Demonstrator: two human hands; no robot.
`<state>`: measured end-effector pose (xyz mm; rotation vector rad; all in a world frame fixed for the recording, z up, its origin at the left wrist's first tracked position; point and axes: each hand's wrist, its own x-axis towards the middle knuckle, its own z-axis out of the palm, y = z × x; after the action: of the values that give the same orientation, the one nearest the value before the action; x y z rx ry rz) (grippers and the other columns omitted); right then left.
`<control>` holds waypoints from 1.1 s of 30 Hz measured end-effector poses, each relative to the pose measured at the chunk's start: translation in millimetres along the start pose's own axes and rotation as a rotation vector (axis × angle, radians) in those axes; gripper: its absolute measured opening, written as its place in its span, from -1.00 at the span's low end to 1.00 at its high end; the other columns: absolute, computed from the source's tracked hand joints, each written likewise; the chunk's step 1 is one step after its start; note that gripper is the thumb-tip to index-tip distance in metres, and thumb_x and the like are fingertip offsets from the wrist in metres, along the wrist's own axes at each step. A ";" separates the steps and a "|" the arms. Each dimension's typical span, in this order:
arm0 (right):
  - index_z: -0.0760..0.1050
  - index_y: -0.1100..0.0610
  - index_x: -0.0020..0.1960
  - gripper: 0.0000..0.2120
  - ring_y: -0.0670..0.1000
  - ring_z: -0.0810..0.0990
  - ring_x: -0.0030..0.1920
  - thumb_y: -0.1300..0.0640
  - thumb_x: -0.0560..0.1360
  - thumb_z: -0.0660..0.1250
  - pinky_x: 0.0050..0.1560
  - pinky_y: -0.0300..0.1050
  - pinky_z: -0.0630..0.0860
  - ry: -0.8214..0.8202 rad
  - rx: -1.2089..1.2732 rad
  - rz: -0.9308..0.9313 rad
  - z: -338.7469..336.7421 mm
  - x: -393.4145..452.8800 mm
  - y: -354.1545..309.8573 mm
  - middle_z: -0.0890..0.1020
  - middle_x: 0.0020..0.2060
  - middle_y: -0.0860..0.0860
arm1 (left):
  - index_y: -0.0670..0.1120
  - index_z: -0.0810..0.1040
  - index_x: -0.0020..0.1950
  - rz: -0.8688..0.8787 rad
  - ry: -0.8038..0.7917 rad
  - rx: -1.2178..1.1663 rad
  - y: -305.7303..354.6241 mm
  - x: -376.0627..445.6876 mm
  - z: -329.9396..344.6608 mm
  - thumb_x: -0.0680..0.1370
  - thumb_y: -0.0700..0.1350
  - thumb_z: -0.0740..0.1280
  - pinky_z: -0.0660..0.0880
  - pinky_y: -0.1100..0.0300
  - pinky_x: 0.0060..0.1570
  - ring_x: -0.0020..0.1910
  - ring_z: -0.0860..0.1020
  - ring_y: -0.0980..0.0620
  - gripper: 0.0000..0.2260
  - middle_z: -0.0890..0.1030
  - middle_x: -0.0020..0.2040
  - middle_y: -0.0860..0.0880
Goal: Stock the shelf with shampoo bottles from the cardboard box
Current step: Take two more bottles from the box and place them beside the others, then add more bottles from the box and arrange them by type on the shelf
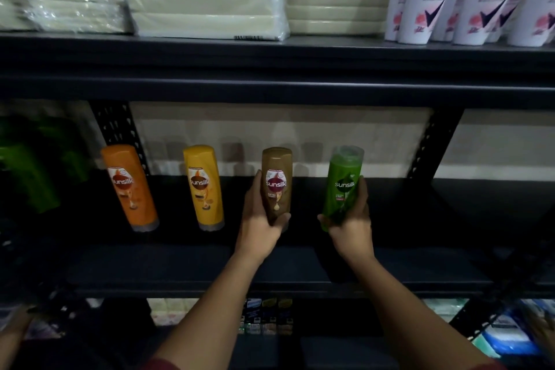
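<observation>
Done: 2 bottles, orange (129,188) and yellow (204,188), stand mid-shelf (150,264), left side.
Left hand (261,219): clamped on brown bottle (277,183).
Right hand (350,224): clamped on green bottle (342,186).
Axis: both upright, labels forward; whether they touch the shelf is unclear.
Left: release both; box unseen.

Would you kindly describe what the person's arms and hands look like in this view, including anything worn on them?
Both forearms are bare from the wrists back almost to the bottom edge of the picture. There, a dark red sleeve edge shows on the left arm, and a similar red edge on the right arm. The left hand and right hand are ungloved; no rings, watch or bracelets are visible.
</observation>
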<state>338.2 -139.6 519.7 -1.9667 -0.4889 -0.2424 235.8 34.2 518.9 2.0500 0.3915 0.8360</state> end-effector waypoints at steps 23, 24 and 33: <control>0.38 0.05 0.23 -0.68 -0.11 0.44 -0.04 -0.07 0.59 0.36 -0.11 -0.16 0.44 -0.196 -0.293 -0.014 107.9 -271.7 145.0 0.41 -0.02 -0.10 | 0.06 0.46 0.34 -0.150 -0.261 0.515 -261.6 -297.5 -6.1 0.52 -0.23 0.36 0.46 0.02 0.16 0.24 0.43 -0.07 -0.58 0.50 0.21 0.04; 0.37 0.04 0.21 -0.69 -0.10 0.45 -0.05 -0.07 0.59 0.36 -0.12 -0.19 0.41 -0.228 -0.314 0.008 120.1 -285.7 171.3 0.40 -0.02 -0.11 | 0.03 0.46 0.36 -0.185 -0.289 0.550 -291.0 -314.9 1.6 0.49 -0.26 0.38 0.49 0.00 0.16 0.26 0.44 -0.10 -0.54 0.51 0.23 0.02; 0.41 0.09 0.26 -0.61 0.14 0.55 0.15 0.03 0.50 0.42 0.10 -0.01 0.55 -0.585 -0.548 0.349 237.1 -382.6 400.8 0.50 0.20 0.12 | -0.25 0.68 0.16 -0.328 -0.595 0.993 -535.1 -437.9 100.1 0.03 -0.27 0.58 0.67 -0.04 -0.15 -0.15 0.69 -0.27 -0.33 0.69 -0.09 -0.29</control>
<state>161.0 -162.1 -55.9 -2.6231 -0.4642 0.4851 3.7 42.7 -139.9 2.8607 0.8805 -0.2826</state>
